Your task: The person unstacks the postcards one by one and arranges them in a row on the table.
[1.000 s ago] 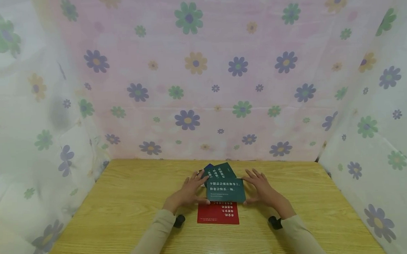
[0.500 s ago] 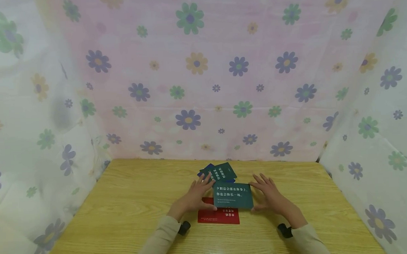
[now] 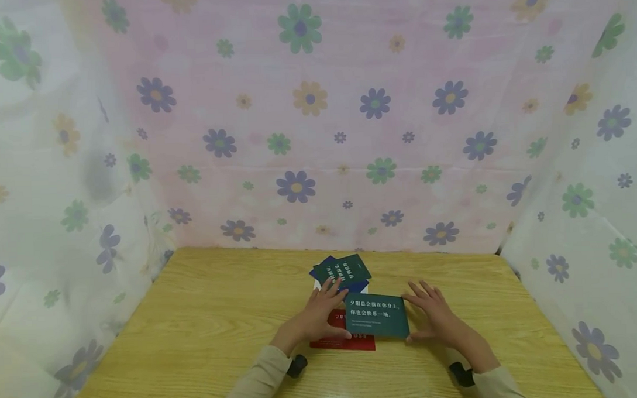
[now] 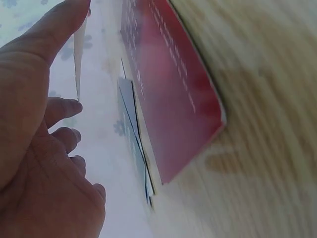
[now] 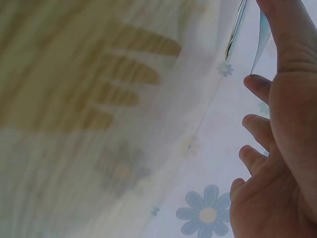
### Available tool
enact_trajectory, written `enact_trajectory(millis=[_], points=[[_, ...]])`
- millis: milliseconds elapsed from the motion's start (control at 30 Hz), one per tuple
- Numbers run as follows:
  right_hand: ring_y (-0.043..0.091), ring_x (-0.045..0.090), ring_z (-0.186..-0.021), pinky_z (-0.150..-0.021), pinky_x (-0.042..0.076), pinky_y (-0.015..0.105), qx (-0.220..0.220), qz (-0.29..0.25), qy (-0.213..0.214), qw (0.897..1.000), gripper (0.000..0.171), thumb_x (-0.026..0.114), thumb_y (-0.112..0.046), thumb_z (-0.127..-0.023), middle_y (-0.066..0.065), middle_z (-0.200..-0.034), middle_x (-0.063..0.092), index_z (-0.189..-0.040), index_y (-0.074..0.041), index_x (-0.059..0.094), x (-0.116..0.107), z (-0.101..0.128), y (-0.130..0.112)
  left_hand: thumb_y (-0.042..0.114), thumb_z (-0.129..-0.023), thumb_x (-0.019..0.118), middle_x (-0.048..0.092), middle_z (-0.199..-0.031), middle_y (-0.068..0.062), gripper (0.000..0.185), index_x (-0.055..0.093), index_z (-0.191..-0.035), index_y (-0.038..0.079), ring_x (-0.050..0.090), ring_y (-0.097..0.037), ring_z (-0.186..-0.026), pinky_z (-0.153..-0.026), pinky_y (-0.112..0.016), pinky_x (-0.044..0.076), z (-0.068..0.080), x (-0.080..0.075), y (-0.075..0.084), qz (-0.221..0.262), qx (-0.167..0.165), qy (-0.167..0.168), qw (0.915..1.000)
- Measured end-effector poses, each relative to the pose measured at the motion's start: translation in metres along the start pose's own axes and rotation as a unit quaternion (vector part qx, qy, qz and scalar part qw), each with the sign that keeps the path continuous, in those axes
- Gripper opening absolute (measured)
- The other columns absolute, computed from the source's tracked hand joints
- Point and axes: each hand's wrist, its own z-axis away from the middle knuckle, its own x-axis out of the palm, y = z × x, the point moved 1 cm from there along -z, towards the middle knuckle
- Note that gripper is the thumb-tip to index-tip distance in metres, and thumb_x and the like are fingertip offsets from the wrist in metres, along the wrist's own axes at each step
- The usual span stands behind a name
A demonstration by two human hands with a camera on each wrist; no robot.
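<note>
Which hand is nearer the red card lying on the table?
Left. The left hand sits at the red card's left part, overlapping it in the head view. The right hand is off to its right, beyond the green card.

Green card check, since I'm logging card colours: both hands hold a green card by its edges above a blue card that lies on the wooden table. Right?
Not quite. The card under the green card is red, not blue, as the head view shows. The left hand and right hand do hold the green card by its edges above the wooden table.
</note>
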Motion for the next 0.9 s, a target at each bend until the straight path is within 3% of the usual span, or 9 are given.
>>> enact_trajectory(millis=[233, 467, 900], points=[[0.061, 0.023, -0.143, -0.109, 0.014, 0.082, 0.009, -0.006, -0.01, 1.0, 0.096, 0.099, -0.035, -0.058, 0.034, -0.155, 0.038, -0.137, 0.003, 0.06, -0.003, 0.011, 0.002, 0.048, -0.086, 0.079, 0.01, -0.17, -0.017, 0.099, 0.031, -0.159, 0.004, 0.002, -0.044, -0.156, -0.123, -0.066, 0.009, -0.001, 0.005, 0.009, -0.011, 0.002, -0.009, 0.9999], [0.064, 0.028, -0.139, -0.104, 0.02, 0.084, -0.01, 0.005, -0.001, 1.0, 0.094, 0.1, -0.035, -0.055, 0.036, -0.151, 0.041, -0.133, 0.002, 0.062, -0.003, 0.021, 0.007, 0.049, -0.085, 0.08, 0.01, -0.171, -0.014, 0.097, 0.035, -0.158, 0.005, 0.002, -0.041, -0.157, -0.125, -0.062, 0.006, 0.0, 0.009, 0.02, -0.017, 0.006, -0.024, 0.9996], [0.067, 0.021, -0.139, -0.103, 0.015, 0.084, 0.007, -0.051, -0.023, 0.998, 0.093, 0.096, -0.038, -0.061, 0.038, -0.153, 0.036, -0.137, 0.001, 0.06, -0.012, 0.039, 0.019, 0.054, -0.08, 0.082, 0.013, -0.171, -0.011, 0.098, 0.043, -0.154, 0.004, 0.005, -0.034, -0.158, -0.127, -0.056, 0.011, -0.009, 0.025, 0.036, -0.056, -0.01, -0.034, 0.9978]])
